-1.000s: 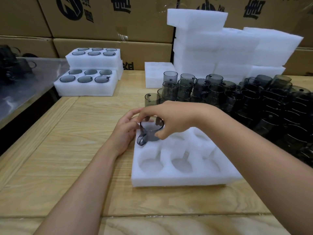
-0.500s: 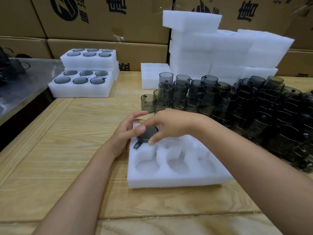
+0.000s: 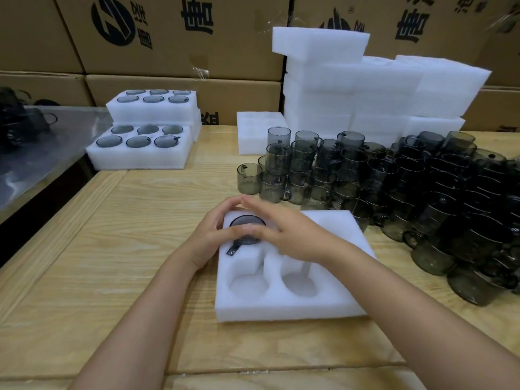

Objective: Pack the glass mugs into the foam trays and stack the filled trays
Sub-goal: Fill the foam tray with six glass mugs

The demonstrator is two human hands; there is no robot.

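A white foam tray lies on the wooden table in front of me. One smoky glass mug sits sunk in its far-left pocket, handle pointing toward me. My right hand lies over the mug, fingers fairly straight, thumb pressing across its rim. My left hand holds the tray's far-left corner, fingers curved round the far edge. The two near pockets are empty; my right arm hides the others.
Several loose glass mugs crowd the table at right, close to the tray. Two filled foam trays stand stepped at the back left. Empty foam trays are stacked at the back before cardboard boxes.
The mug, held above the pocket by my right hand, has gone down into the far-left pocket. My right hand's grip has flattened onto the rim. My left hand stays at the corner.
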